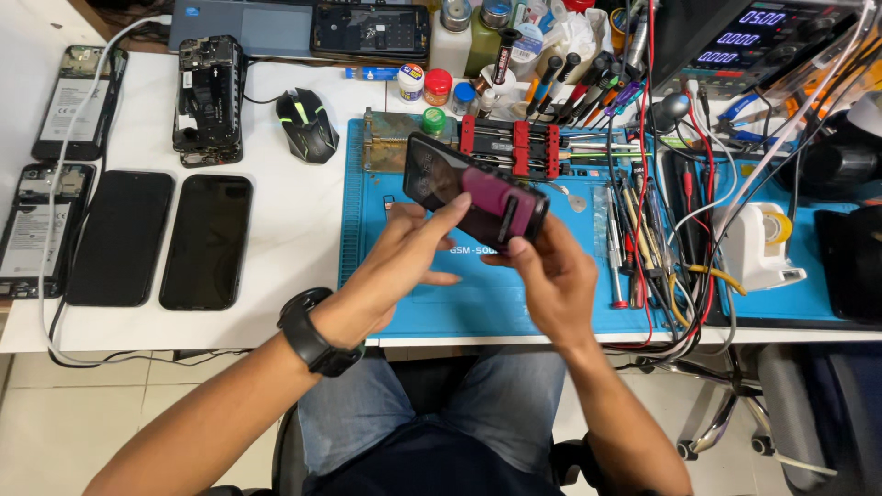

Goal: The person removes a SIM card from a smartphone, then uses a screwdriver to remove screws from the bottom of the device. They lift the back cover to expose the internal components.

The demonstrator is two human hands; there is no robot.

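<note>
Above the blue work mat [459, 294], my right hand [547, 276] grips the lower end of a black smartphone [441, 179] that has a magenta clamp-like holder [503, 204] fitted around it. The phone is tilted, its dark screen toward me. My left hand [404, 262], with a black watch on its wrist, has the fingers spread, and its index fingertip touches the phone's edge next to the magenta holder.
Two dark phones [161, 239] and opened phones [209, 99] lie on the white table at left, near a black mouse [308, 124]. Screwdrivers, tweezers and red cables [643, 211] crowd the mat's right side. A tape dispenser [758, 243], bottles and a power supply [753, 41] stand behind.
</note>
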